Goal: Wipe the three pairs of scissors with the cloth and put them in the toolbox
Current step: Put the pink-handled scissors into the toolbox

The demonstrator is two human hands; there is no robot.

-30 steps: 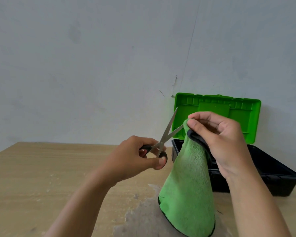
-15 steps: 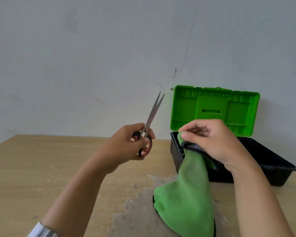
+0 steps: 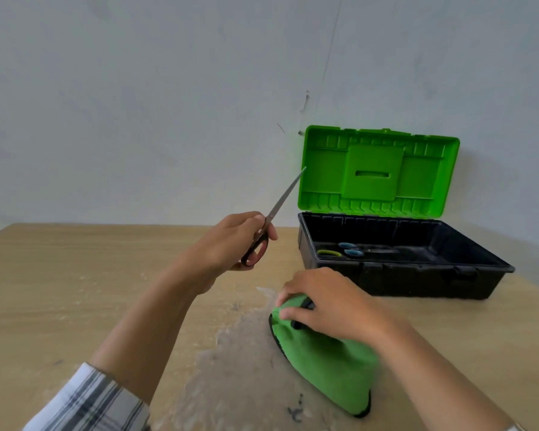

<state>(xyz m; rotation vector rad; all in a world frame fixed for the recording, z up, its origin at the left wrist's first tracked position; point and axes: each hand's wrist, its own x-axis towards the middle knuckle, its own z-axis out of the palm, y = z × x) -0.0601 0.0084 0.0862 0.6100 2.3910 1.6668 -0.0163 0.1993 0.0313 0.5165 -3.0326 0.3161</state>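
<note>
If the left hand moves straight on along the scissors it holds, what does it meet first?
Probably the left edge of the open green plastic lid of the black toolbox; depth is unclear.

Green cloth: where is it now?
Head view, lower right: the green cloth lies on the table, gripped by the right hand, in front of the open toolbox.

Wooden table (image 3: 59,290), pale scuffed patch (image 3: 240,353) mid-top; grey wall (image 3: 137,104) behind, thin line (image 3: 330,48) down it.
</note>
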